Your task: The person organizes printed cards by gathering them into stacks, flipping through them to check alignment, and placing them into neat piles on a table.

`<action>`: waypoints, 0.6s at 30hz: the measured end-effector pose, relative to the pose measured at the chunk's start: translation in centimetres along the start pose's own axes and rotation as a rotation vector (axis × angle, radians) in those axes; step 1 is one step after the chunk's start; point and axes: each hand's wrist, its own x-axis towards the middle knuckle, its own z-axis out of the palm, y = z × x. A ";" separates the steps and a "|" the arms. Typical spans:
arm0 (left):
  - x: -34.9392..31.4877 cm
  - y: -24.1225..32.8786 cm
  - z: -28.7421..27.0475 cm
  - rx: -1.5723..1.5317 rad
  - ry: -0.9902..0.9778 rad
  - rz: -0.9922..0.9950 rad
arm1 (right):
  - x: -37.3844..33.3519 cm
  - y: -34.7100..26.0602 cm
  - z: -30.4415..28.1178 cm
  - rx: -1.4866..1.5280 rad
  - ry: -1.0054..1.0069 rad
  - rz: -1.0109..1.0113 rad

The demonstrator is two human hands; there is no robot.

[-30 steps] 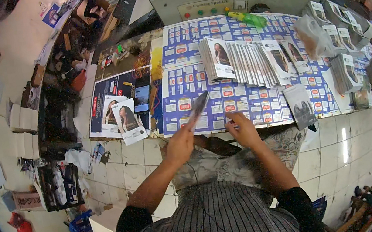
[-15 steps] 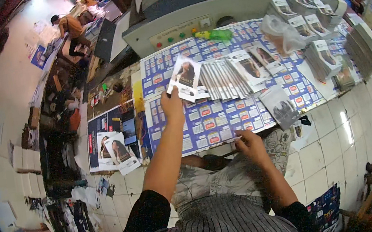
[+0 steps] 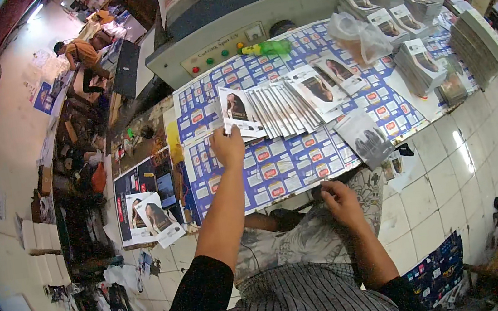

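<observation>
I have my left hand pinching a card by its near edge, at the left end of the row just beyond — I read this as laying it down. The move calls for squaring edges before loosening. My right hand hangs half-curled off the sheet — whether gripping anything, I cannot tell.

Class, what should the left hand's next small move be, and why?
Perhaps ease the left hand off the leaflet: the hand is at its lower edge, and the leaflet sits at the left end of the overlapping row, seemingly in place.
</observation>
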 end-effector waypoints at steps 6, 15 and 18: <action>-4.1 2.6 -2.8 0.201 -0.044 0.126 | 2.9 1.2 -3.5 -0.308 0.221 -0.116; -5.6 -1.1 -6.7 0.105 -0.050 0.356 | 4.9 6.3 -8.7 -0.979 0.159 -0.049; -7.0 -3.4 -8.0 0.067 -0.046 0.479 | 4.5 3.6 -7.3 -0.780 0.109 0.116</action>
